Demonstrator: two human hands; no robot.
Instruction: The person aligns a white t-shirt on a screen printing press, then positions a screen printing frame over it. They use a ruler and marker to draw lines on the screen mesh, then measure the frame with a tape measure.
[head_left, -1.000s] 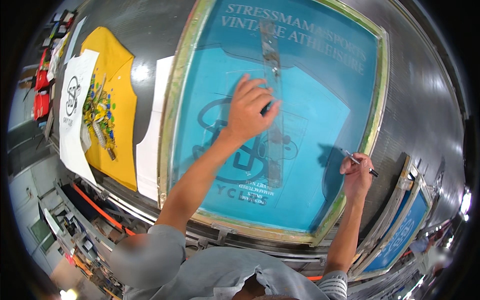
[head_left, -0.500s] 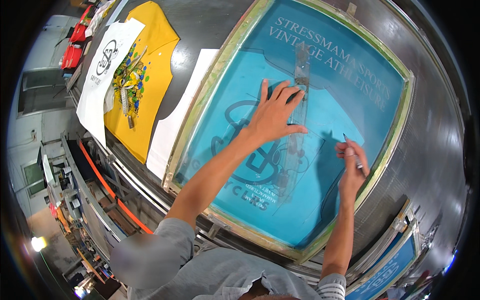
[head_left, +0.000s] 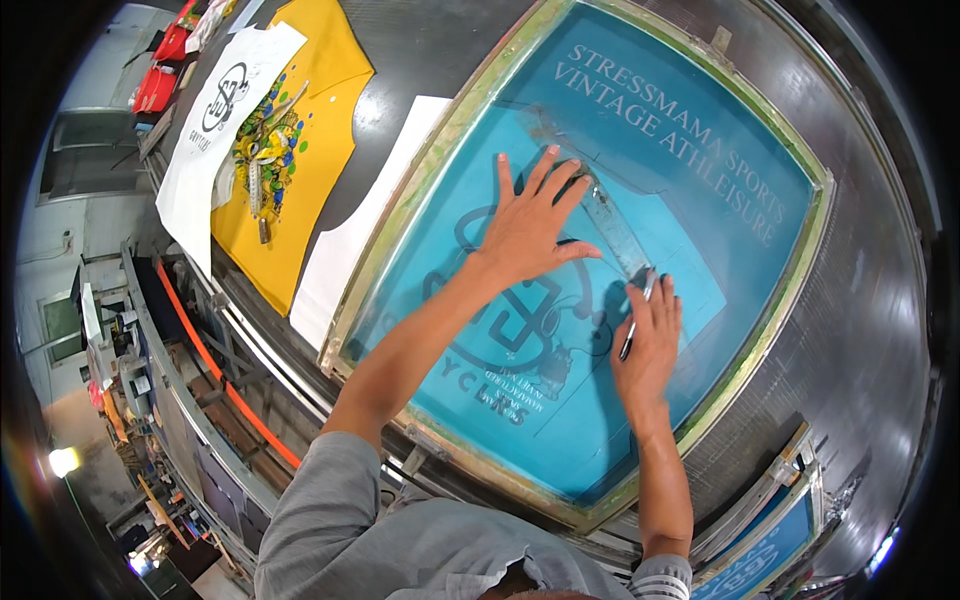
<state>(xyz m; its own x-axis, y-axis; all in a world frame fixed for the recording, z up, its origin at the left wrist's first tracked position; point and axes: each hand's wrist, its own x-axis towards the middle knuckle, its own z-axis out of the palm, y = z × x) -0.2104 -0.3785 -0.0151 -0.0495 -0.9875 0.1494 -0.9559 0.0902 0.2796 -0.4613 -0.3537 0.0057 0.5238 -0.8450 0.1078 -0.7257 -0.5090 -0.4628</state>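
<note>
The left hand's (head_left: 530,225) fingers are spread open over a glossy turquoise screen (head_left: 570,460); the right hand (head_left: 648,340) grips a slim pen (head_left: 628,340), fingertips at the clear ruler's (head_left: 615,225) five-o'clock end; pale serif lettering (head_left: 680,145) lies toward two o'clock, inside a stained frame (head_left: 822,205)

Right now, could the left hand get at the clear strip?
Likely yes: the left hand is spread by the upper part of the clear strip, nothing visible blocking it; the right hand is farther down it.
</note>
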